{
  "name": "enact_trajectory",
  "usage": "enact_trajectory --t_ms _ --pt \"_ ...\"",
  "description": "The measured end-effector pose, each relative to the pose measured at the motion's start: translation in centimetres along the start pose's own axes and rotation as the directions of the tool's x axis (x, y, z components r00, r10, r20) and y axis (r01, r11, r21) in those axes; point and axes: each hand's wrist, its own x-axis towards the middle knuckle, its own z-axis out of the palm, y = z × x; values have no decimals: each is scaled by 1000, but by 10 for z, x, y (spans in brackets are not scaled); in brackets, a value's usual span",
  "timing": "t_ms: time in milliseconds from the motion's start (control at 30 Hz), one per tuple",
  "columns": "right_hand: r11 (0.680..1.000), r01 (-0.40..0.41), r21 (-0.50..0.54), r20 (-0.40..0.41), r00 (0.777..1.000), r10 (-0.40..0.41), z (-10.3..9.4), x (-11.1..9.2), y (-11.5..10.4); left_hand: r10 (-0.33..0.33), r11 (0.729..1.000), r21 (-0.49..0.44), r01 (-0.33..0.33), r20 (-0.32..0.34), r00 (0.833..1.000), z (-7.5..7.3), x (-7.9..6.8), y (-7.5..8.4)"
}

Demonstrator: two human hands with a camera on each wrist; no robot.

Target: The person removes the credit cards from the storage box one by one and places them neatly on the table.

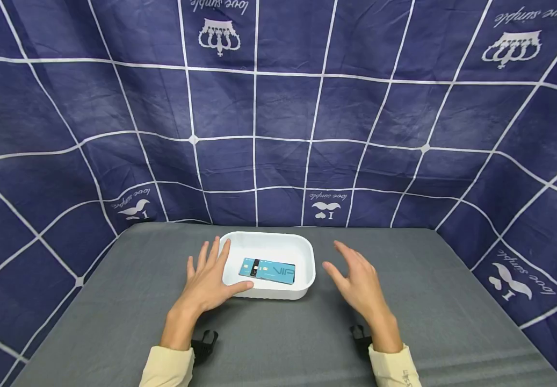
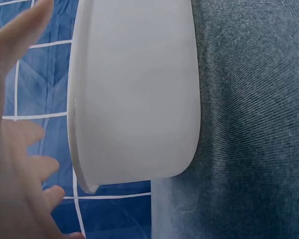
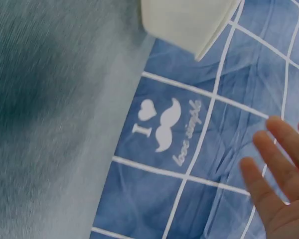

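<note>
A white plastic tub [image 1: 268, 294] with rounded corners stands on the grey cloth near the middle of the head view. Inside it lie blue cards [image 1: 278, 272], overlapping, with a black strip between their printed parts. My left hand [image 1: 210, 287] is at the tub's left end, fingers spread and straight, thumb over the near rim in the head view. In the left wrist view the tub's side wall [image 2: 139, 99] fills the middle, beside the fingers. To the right of the tub, apart from it, my right hand [image 1: 359, 282] is held with relaxed fingers and nothing in it.
Grey cloth [image 1: 442, 301] covers the table. A dark blue curtain [image 1: 283, 107] with white grid lines hangs behind it and along both sides. Black straps with buckles [image 1: 204, 344] are at both wrists, below cream sleeves [image 1: 167, 368].
</note>
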Motion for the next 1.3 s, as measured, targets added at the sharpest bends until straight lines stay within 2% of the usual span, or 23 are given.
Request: enact_trajectory --t_ms 133,267,500,767,900,1067,1300 --pt "994 66 90 -104 993 -57 2 2 -7 27 999 -36 -28 -20 999 2 2 0" --pt "979 86 187 -127 990 -63 5 3 -17 18 998 -66 -18 8 1000 4 2 -3" --pt "944 80 320 -68 996 -61 12 4 -39 30 988 -150 -24 41 999 8 0 -9" --pt "944 108 313 2 993 -115 28 0 -56 13 969 -247 3 64 998 11 2 -12" --pt "950 115 291 57 989 -138 35 -2 -62 -10 972 -235 28 77 997 13 3 -11" --pt "950 103 294 96 986 -136 40 3 -64 -34 971 -235 47 58 998 11 4 -11" --pt "919 25 393 118 990 -78 37 11 -61 -55 964 -259 61 30 998 14 4 -11"
